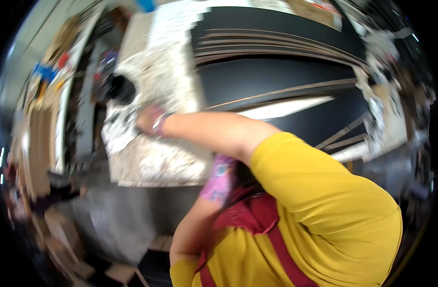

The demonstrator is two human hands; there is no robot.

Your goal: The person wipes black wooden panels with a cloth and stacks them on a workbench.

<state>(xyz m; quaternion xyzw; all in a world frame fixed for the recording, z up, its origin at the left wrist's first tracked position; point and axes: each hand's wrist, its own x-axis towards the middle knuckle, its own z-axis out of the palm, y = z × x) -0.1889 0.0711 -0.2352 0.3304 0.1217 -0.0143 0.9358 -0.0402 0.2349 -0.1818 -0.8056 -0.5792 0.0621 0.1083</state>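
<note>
My right arm reaches across to the left over a paint-speckled table (176, 76). My right hand (148, 118), with a bracelet at its wrist, is low over a white, black-smeared sheet or cloth (117, 131). Motion blurs its fingers, so their grip cannot be made out. Just beyond it stands a round black container (121, 89). My left hand (220, 178), in a pink patterned covering, is at the table's near edge under my right arm; its fingers are hidden. Right of both hands lie black flat panels (276, 76) with brown edges, several of them overlapping.
A white strip (286, 107) shows between the panels. Crumpled clear plastic (384, 45) lies at the far right. Stacked brown boards (39, 136) stand at the left, beyond a gap beside the table. Cardboard pieces (63, 232) are on the floor at lower left. A person (56, 196) is further off at left.
</note>
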